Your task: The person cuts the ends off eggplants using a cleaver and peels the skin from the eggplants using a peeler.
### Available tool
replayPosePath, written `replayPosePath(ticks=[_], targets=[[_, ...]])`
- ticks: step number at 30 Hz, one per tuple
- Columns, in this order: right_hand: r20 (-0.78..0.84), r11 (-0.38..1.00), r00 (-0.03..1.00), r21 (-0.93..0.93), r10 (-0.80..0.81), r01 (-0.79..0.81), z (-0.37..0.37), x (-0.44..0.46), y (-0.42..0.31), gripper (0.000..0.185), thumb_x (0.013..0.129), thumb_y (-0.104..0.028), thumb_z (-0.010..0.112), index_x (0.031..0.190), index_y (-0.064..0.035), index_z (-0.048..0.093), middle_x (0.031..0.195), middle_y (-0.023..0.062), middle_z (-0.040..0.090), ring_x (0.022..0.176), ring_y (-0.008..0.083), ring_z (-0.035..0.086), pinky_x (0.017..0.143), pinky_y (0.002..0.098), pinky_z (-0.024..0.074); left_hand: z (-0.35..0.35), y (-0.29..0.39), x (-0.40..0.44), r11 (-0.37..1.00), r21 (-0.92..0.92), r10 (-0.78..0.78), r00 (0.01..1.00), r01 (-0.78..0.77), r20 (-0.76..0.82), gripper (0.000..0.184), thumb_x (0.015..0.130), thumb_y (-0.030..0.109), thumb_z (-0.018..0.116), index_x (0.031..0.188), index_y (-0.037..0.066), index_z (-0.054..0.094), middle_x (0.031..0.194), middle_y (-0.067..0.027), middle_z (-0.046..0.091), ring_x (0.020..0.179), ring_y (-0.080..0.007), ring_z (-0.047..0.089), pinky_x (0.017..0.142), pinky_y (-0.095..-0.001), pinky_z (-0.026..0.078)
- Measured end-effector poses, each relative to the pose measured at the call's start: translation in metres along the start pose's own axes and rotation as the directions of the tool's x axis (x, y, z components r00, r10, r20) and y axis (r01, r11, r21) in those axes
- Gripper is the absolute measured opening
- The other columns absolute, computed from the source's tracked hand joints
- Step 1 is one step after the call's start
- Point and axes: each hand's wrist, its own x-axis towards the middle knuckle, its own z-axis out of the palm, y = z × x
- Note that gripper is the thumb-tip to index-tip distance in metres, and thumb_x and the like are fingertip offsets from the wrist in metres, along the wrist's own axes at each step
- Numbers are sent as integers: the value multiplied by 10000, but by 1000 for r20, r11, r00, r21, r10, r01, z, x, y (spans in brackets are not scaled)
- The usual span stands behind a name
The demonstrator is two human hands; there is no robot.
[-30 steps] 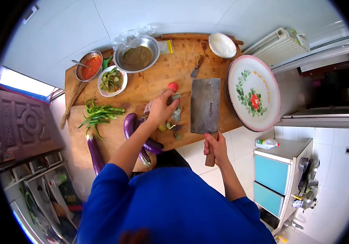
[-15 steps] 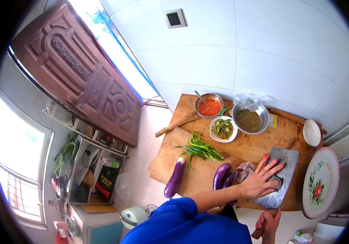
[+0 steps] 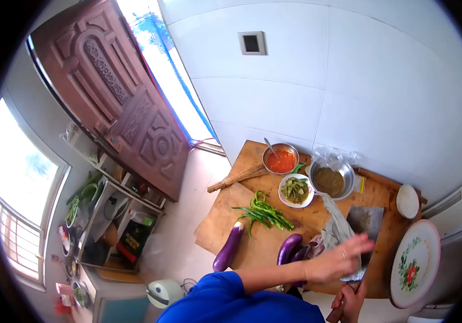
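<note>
My right hand [image 3: 351, 302] is wrapped round the wooden handle of a cleaver [image 3: 365, 219], whose wide blade lies over the right part of the wooden table. Above the blade's lower part, my left hand [image 3: 341, 261] has its fingers stretched out, blurred by motion. A grey-green cloth [image 3: 338, 225] extends up and left behind that hand; whether they touch is unclear. Purple eggplants [image 3: 289, 247] lie left of the hand, partly under my forearm, beside a crumpled dull-purple item [image 3: 315, 246]. Another eggplant [image 3: 228, 247] and green peppers [image 3: 265, 211] lie farther left.
On the table [image 3: 317, 215] stand a bowl of red sauce [image 3: 281, 161], a plate of green food [image 3: 295, 191], a metal bowl [image 3: 330, 180] and a white bowl [image 3: 407, 201]. A straw brush [image 3: 239, 177] lies left; a flowered tray [image 3: 415, 264] leans at the right edge.
The view has swung left. My left hand went from beside the blade onto the cloth over it, then lifted; the cloth now spreads up and left. My right hand keeps the cleaver.
</note>
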Motion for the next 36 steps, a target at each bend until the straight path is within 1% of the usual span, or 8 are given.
replayPosePath(ticks=[11, 13, 15, 17, 20, 22, 23, 36], targets=[[273, 985, 947, -66, 169, -157, 23, -44, -31, 669, 853, -75, 499, 1346, -138, 51, 565, 47, 417, 391, 129, 401, 341, 248, 355, -68, 5, 33, 817, 549, -109, 982, 177, -154, 231, 818, 244, 569, 950, 80, 474, 1425, -169, 226, 1342, -341, 182, 1047, -601, 111], [248, 992, 962, -79, 114, -97, 31, -56, -35, 473, 862, -89, 492, 1279, -97, 270, 573, 40, 409, 382, 128, 380, 341, 249, 352, -95, -7, 35, 888, -284, -446, 829, 363, -337, 226, 883, 260, 497, 998, 81, 422, 1406, -149, 266, 1266, -313, 317, 983, -543, 285], [316, 993, 944, 43, 95, -114, 32, -52, -34, 423, 864, -89, 488, 1246, -89, 306, 573, 40, 408, 383, 127, 379, 342, 248, 351, -124, -11, 38, 421, -906, -732, 575, -40, -365, 292, 938, 304, 421, 1137, 113, 326, 1387, -116, 317, 1172, -272, 438, 891, -432, 442], [431, 931, 900, 303, 57, -204, 33, -41, -26, 329, 867, -90, 480, 1180, -73, 378, 571, 41, 408, 383, 125, 376, 343, 247, 350, -138, -14, 27, -79, -939, -672, 713, -336, -198, 502, 956, 381, 322, 1359, 82, 303, 1353, -104, 367, 1209, -240, 410, 1017, -357, 365], [550, 674, 834, 631, -40, -384, 35, -22, -3, 212, 873, -91, 468, 1080, -49, 486, 570, 42, 407, 385, 121, 372, 345, 246, 348, -102, -11, 24, -275, -933, -511, 857, -234, -64, 490, 946, 418, 335, 1344, 135, 374, 1334, -25, 423, 1203, -191, 423, 1004, -356, 361], [482, 550, 873, 711, 74, -438, 41, -1, 14, 511, 890, -547, 335, 642, -113, 445, 451, -1, 370, 289, 101, 235, 296, 209, 264, -95, 13, 30, -369, -863, -528, 842, -346, -112, 576, 905, 517, 356, 1281, 88, 432, 1231, -68, 515, 1129, -214, 486, 967, -364, 388], [644, 888, 761, 300, 80, -348, 54, 8, 1, 554, 904, -547, 308, 514, -154, 309, 388, -36, 291, 288, 85, 225, 292, 219, 216, -97, 19, 27, -469, -811, -433, 892, -349, -133, 625, 885, 566, 356, 1261, 75, 448, 1196, -83, 540, 1096, -224, 511, 944, -368, 407], [532, 746, 821, 459, 205, -483, 97, -27, 3, 301, 925, -345, 455, 886, -47, 481, 536, -20, 395, 371, 62, 353, 356, 212, 312, -100, -8, -12, -137, -949, -881, 474, -283, -14, 697, 854, 660, 271, 1286, 131, 412, 1194, -75, 518, 1102, -239, 488, 995, -445, 346]])
